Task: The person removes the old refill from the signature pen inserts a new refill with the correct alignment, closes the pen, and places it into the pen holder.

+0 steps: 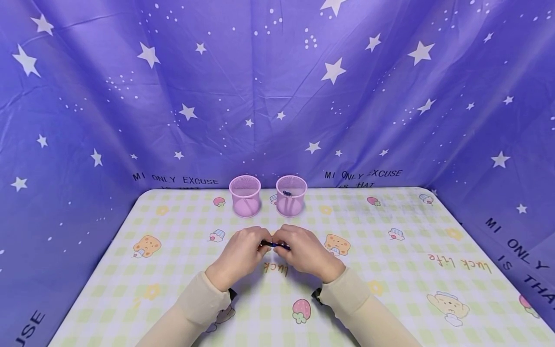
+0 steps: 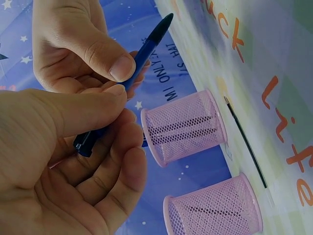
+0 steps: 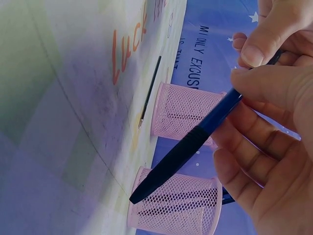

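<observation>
Both hands hold one blue pen (image 2: 142, 64) with a black grip section, out in front of the body above the table. My left hand (image 1: 244, 248) pinches the pen's clicker end between thumb and fingers. Around the barrel, close beside it, are the thumb and fingers of my right hand (image 1: 303, 248). The pen's black tip end sticks out past the right hand in both wrist views. A thin dark ink refill (image 2: 246, 142) lies on the table beyond the hands, near the mesh cups.
Two pink mesh cups stand at the table's back edge. The right cup (image 1: 291, 205) holds two dark pens; inside the left cup (image 1: 245, 205) is one thin dark stick. A checked tablecloth (image 1: 390, 279) covers the table, and a purple star-patterned curtain (image 1: 260, 86) hangs behind.
</observation>
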`<state>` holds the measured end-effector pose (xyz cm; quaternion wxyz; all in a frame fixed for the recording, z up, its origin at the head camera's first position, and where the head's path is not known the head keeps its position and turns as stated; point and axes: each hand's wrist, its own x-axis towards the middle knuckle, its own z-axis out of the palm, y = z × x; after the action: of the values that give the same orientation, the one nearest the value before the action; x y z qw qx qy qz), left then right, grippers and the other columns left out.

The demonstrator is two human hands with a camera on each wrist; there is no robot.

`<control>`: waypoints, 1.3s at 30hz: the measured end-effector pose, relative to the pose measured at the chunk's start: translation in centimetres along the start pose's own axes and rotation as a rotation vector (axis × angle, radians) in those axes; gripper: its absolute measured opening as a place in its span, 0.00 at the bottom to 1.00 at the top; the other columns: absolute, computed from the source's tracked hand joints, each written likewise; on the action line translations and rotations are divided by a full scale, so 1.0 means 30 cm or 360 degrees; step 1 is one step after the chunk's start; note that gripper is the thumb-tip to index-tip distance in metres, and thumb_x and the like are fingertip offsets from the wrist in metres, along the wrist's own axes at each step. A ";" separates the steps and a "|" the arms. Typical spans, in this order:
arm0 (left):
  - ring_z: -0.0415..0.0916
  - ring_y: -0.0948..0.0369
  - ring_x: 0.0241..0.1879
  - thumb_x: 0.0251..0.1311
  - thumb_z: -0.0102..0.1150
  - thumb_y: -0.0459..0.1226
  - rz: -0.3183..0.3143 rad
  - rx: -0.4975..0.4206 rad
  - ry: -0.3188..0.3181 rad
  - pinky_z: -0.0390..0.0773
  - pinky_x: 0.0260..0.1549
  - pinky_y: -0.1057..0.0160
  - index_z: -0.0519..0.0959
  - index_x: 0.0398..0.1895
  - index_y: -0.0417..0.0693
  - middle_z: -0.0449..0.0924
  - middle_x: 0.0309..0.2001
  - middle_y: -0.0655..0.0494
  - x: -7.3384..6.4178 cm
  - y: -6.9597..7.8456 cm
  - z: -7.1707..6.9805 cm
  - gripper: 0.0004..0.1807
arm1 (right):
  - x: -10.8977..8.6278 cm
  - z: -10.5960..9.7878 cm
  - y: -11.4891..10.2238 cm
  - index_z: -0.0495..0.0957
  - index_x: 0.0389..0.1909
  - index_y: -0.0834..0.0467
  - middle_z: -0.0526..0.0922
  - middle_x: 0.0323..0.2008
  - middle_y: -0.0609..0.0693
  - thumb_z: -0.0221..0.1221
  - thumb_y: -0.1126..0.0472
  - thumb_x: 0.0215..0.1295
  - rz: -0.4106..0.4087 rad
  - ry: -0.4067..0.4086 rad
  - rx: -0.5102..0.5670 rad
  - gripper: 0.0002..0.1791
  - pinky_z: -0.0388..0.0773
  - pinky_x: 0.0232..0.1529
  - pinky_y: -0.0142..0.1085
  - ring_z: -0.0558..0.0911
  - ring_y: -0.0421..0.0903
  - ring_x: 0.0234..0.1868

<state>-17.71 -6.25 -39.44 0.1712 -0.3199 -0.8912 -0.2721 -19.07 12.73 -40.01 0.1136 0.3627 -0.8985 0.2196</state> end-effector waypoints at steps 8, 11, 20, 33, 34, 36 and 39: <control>0.76 0.65 0.28 0.47 0.69 0.28 -0.0023 0.0000 0.0013 0.77 0.29 0.66 0.82 0.31 0.48 0.80 0.28 0.60 0.000 0.001 -0.002 0.09 | 0.002 -0.007 -0.001 0.81 0.34 0.51 0.77 0.30 0.40 0.63 0.62 0.59 0.0006 -0.0001 0.0006 0.04 0.74 0.34 0.32 0.75 0.37 0.31; 0.77 0.64 0.28 0.47 0.70 0.30 -0.0046 0.0008 0.0016 0.77 0.28 0.66 0.81 0.34 0.47 0.80 0.30 0.59 -0.001 -0.002 -0.002 0.10 | 0.001 -0.010 -0.002 0.80 0.33 0.51 0.76 0.29 0.40 0.64 0.63 0.59 0.0017 0.0007 -0.0001 0.04 0.73 0.32 0.32 0.75 0.38 0.30; 0.78 0.62 0.29 0.47 0.71 0.31 -0.0125 0.0028 0.0012 0.77 0.30 0.64 0.80 0.38 0.46 0.80 0.32 0.57 0.001 -0.017 -0.012 0.13 | 0.002 -0.013 0.006 0.80 0.32 0.51 0.75 0.28 0.40 0.65 0.63 0.58 0.0019 0.0030 -0.0007 0.04 0.73 0.32 0.33 0.75 0.39 0.29; 0.74 0.64 0.27 0.44 0.72 0.31 -0.0201 0.0071 0.0026 0.75 0.27 0.65 0.80 0.37 0.46 0.79 0.31 0.56 0.007 -0.049 -0.016 0.15 | 0.001 -0.011 0.013 0.80 0.32 0.50 0.74 0.28 0.37 0.63 0.62 0.59 0.0064 0.0006 -0.0005 0.03 0.74 0.32 0.33 0.77 0.39 0.29; 0.74 0.65 0.27 0.44 0.72 0.31 -0.0203 0.0069 0.0028 0.75 0.27 0.65 0.80 0.37 0.46 0.79 0.30 0.56 0.007 -0.051 -0.016 0.14 | 0.001 -0.011 0.013 0.80 0.32 0.50 0.75 0.29 0.37 0.63 0.62 0.59 0.0068 0.0006 -0.0005 0.03 0.74 0.32 0.33 0.77 0.39 0.30; 0.74 0.64 0.27 0.45 0.72 0.31 -0.0202 0.0068 0.0030 0.75 0.27 0.65 0.80 0.36 0.45 0.79 0.30 0.56 0.007 -0.055 -0.014 0.14 | 0.001 -0.012 0.014 0.80 0.32 0.50 0.75 0.29 0.38 0.63 0.62 0.59 0.0071 0.0009 -0.0004 0.03 0.74 0.33 0.33 0.77 0.39 0.30; 0.73 0.64 0.27 0.46 0.72 0.32 -0.0208 0.0063 0.0032 0.74 0.27 0.64 0.80 0.37 0.44 0.79 0.30 0.55 0.007 -0.061 -0.011 0.14 | 0.002 -0.014 0.014 0.80 0.32 0.51 0.75 0.29 0.38 0.63 0.62 0.59 0.0071 0.0017 -0.0004 0.03 0.74 0.33 0.33 0.76 0.39 0.30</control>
<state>-19.02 -7.53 -39.76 0.1683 -0.2549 -0.9137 -0.2682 -19.39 13.17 -39.75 0.1141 0.3413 -0.9060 0.2229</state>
